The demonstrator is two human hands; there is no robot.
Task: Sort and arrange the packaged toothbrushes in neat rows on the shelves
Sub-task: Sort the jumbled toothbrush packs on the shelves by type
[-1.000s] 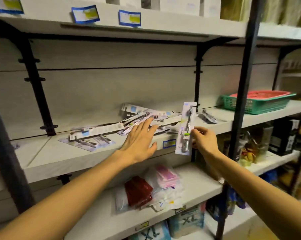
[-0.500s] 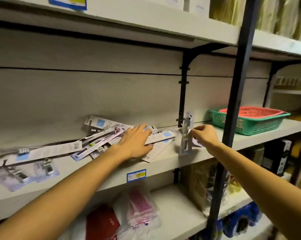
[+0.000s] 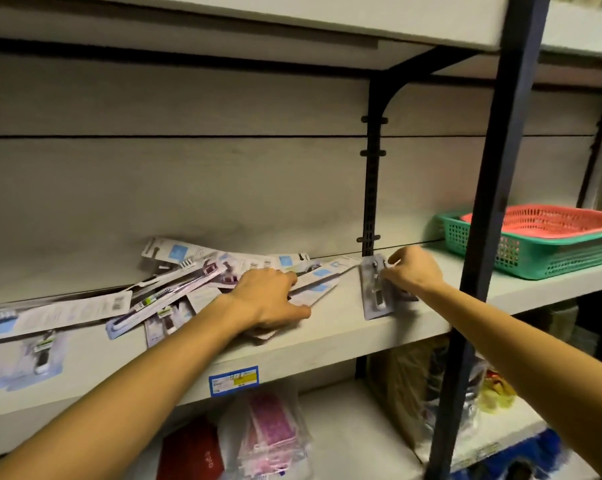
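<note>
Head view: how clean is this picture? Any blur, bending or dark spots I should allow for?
Head view: the loose toothbrush packs smear with motion blur toward the left edge, print unreadable; the wide lens bows the shelf edge and the black post; light is dim and warm, the lower shelf in shadow; the left hand and right hand stay fairly sharp.

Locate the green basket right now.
Head view, far right: the green basket sits on the middle shelf, behind the black upright post, with a red basket nested inside.
</note>
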